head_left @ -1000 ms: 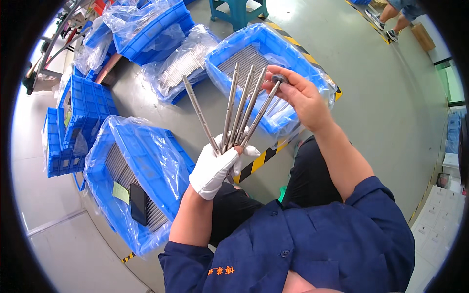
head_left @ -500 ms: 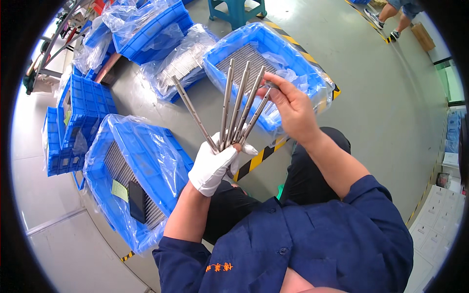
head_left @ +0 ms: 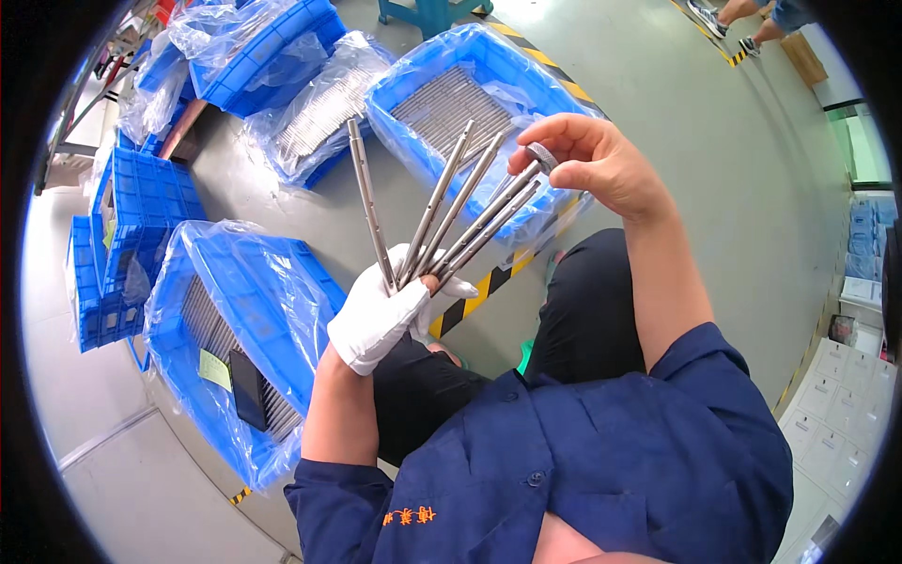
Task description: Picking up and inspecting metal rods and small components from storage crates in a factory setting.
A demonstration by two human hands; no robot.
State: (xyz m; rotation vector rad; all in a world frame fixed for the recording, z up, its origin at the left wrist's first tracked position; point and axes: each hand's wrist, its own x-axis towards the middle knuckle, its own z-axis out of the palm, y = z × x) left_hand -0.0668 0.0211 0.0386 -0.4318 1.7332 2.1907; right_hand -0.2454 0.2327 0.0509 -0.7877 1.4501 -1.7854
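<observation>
My left hand (head_left: 374, 321), in a white glove with the thumb tip bare, is closed round the lower ends of several slim metal rods (head_left: 437, 199). The rods fan upward, with small holes along their sides and narrower tips. Bare, my right hand (head_left: 615, 171) pinches a small knurled metal ring (head_left: 542, 158) between thumb and fingers. That ring is at the upper end of one of the right-hand rods; whether it sits round the tip or only touches it, I cannot tell.
Ahead, a blue crate (head_left: 385, 111) lined with clear plastic holds more rods. Another lined crate (head_left: 324, 282) at left holds rods, a black phone (head_left: 248, 390) and a yellow note (head_left: 214, 369). Stacked blue crates (head_left: 150, 226) stand further left. A person's legs (head_left: 742, 21) show at far right.
My right hand has moved right and brought the knurled ring to another rod's tip. The fanned rods have shifted and tilted in my left hand. The whole view has shifted slightly.
</observation>
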